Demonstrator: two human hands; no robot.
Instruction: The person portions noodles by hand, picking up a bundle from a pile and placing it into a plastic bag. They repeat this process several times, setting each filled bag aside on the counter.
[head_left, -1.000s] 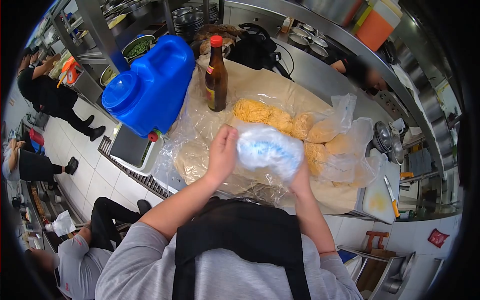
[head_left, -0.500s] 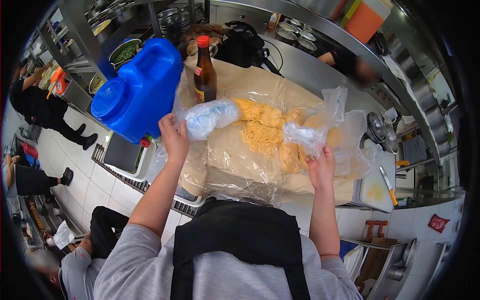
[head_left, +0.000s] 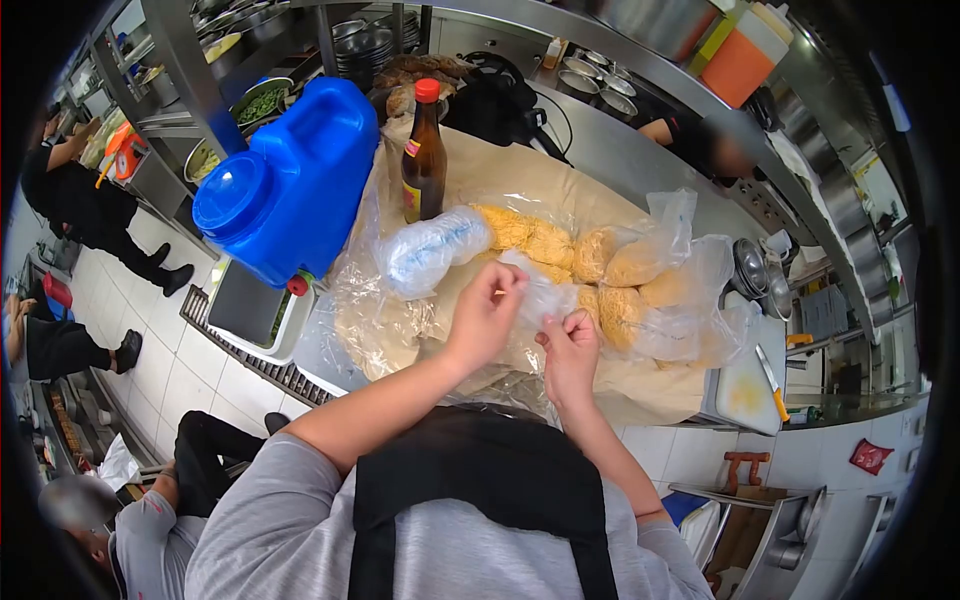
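Near the middle of the counter, my left hand (head_left: 487, 312) pinches the left edge of a clear plastic bag (head_left: 540, 293). The fingers of my right hand (head_left: 570, 350) are closed on the same bag's near edge. Behind the bag lie bundles of yellow noodles (head_left: 530, 236), partly hidden by it. Bagged noodles (head_left: 620, 315) sit just right of my right hand. To the left, a roll of clear bags (head_left: 435, 250) rests on the brown paper (head_left: 500, 175), beside a brown bottle (head_left: 424, 160) with a red cap.
A blue jug (head_left: 300, 170) stands at the left, above a white tub (head_left: 262, 315). A cutting board (head_left: 748, 375) with a yellow-handled knife (head_left: 773, 382) lies at the right. Metal bowls (head_left: 752, 262) are behind it. One co-worker (head_left: 690, 140) is across the counter; others are at the left.
My left hand has left the bag roll and moved right to the small bag. My right hand has moved left with that bag, away from the bagged noodles.
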